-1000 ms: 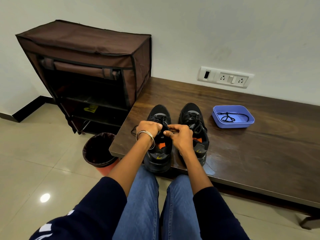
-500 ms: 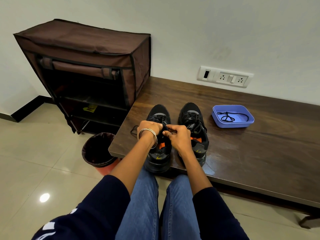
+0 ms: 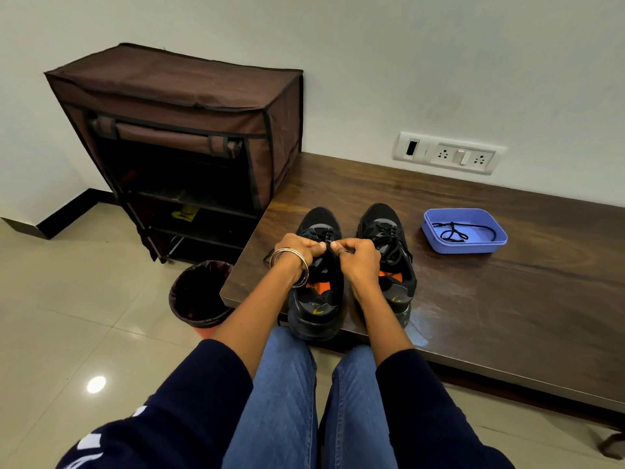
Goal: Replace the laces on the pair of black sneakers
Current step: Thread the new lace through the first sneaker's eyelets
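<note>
Two black sneakers with orange insoles stand side by side at the near edge of a dark wooden table (image 3: 473, 299), toes pointing away. Over the left sneaker (image 3: 316, 299) my left hand (image 3: 297, 247) and my right hand (image 3: 356, 253) meet, each pinching the black lace (image 3: 327, 246) at the tongue. Part of that lace trails on the table left of the shoe. The right sneaker (image 3: 389, 231) is laced and untouched. A blue plastic tray (image 3: 436, 236) at the right holds a loose black lace (image 3: 453, 231).
A brown fabric shoe rack (image 3: 189, 130) stands open against the wall left of the table. A lined waste bin (image 3: 199, 292) sits on the tiled floor beside the table's left corner. A wall socket panel (image 3: 449, 157) is behind the table. My knees touch the table front.
Both hands have stayed on the left sneaker's lace; the fingertips have drawn slightly closer together and shifted a little up over the tongue.
</note>
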`<state>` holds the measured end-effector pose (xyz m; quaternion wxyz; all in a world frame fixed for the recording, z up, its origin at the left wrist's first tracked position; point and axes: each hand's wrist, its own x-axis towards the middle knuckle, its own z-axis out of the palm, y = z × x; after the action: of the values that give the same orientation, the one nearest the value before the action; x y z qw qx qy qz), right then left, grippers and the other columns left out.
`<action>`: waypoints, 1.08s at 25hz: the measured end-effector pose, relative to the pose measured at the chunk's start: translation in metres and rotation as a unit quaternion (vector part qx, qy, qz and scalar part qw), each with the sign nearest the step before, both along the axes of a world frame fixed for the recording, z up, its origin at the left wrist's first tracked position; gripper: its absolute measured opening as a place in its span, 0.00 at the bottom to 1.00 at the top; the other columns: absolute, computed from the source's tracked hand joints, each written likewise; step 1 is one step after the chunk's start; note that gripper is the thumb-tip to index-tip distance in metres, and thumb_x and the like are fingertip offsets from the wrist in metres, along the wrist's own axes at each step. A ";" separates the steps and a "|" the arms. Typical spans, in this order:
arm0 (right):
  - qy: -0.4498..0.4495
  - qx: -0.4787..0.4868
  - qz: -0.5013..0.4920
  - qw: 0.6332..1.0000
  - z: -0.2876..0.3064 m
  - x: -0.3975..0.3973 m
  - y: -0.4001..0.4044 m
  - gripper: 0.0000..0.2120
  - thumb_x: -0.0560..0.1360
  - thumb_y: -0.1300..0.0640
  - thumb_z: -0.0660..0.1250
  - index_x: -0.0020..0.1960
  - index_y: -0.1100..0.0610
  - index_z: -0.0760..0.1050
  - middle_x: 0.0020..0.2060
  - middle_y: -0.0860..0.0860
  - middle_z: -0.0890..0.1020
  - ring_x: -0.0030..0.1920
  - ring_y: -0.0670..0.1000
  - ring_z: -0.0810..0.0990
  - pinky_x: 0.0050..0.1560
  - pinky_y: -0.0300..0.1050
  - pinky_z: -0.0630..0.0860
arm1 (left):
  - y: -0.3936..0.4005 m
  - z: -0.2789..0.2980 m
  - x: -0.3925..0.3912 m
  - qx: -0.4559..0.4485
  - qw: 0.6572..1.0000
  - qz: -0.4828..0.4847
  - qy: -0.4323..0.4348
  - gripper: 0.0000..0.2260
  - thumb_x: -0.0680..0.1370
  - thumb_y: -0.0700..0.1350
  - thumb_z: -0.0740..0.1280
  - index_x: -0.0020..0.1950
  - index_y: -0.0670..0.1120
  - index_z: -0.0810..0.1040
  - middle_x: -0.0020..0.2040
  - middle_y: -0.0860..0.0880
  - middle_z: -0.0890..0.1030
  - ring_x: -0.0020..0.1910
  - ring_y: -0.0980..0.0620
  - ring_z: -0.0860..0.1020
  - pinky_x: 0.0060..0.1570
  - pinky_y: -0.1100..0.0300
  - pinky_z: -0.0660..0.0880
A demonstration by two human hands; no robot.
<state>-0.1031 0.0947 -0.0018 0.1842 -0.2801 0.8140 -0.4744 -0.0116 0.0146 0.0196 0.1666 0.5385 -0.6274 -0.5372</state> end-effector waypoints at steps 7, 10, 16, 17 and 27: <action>-0.033 -0.004 -0.017 0.999 -0.004 -0.004 -0.005 0.03 0.74 0.55 0.73 0.42 0.51 0.85 0.40 0.50 0.85 0.47 0.52 0.82 0.52 0.52 0.79 | -0.003 0.003 -0.002 -0.086 0.995 0.001 -0.059 0.04 0.71 0.41 0.76 0.45 0.44 0.86 0.46 0.48 0.84 0.47 0.53 0.80 0.52 0.60 0.77; -0.032 0.004 0.000 0.999 -0.007 -0.005 -0.006 0.03 0.74 0.56 0.72 0.43 0.51 0.85 0.41 0.50 0.85 0.48 0.52 0.82 0.53 0.54 0.79 | 0.004 0.006 -0.006 -0.108 0.990 0.049 -0.081 0.05 0.69 0.43 0.77 0.43 0.44 0.85 0.47 0.46 0.83 0.50 0.47 0.81 0.53 0.53 0.78; -0.043 0.010 0.043 0.998 -0.008 -0.014 -0.005 0.09 0.73 0.58 0.72 0.37 0.45 0.81 0.36 0.49 0.85 0.44 0.51 0.84 0.49 0.57 0.81 | 0.013 0.004 -0.015 -0.109 0.984 0.108 -0.085 0.12 0.71 0.46 0.75 0.54 0.47 0.82 0.55 0.43 0.81 0.54 0.43 0.80 0.53 0.53 0.78; -0.046 0.008 0.043 0.998 -0.009 -0.016 -0.006 0.10 0.73 0.58 0.73 0.36 0.44 0.80 0.36 0.49 0.85 0.44 0.52 0.84 0.49 0.57 0.81 | 0.013 0.001 -0.016 -0.085 0.987 0.123 -0.055 0.11 0.72 0.44 0.75 0.53 0.46 0.83 0.55 0.43 0.82 0.53 0.43 0.80 0.53 0.54 0.78; -0.071 -0.042 -0.069 0.994 0.014 0.000 -0.006 0.10 0.71 0.62 0.65 0.34 0.51 0.79 0.38 0.52 0.84 0.45 0.55 0.82 0.48 0.58 0.81 | 0.018 -0.012 0.001 -0.172 0.977 -0.116 -0.040 0.25 0.68 0.53 0.76 0.64 0.56 0.76 0.55 0.52 0.78 0.59 0.47 0.74 0.59 0.46 0.74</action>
<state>-0.1029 0.0889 0.0117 0.1970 -0.1964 0.7957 -0.5381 -0.0108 0.0322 0.0071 0.1685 0.4461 -0.7750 -0.4148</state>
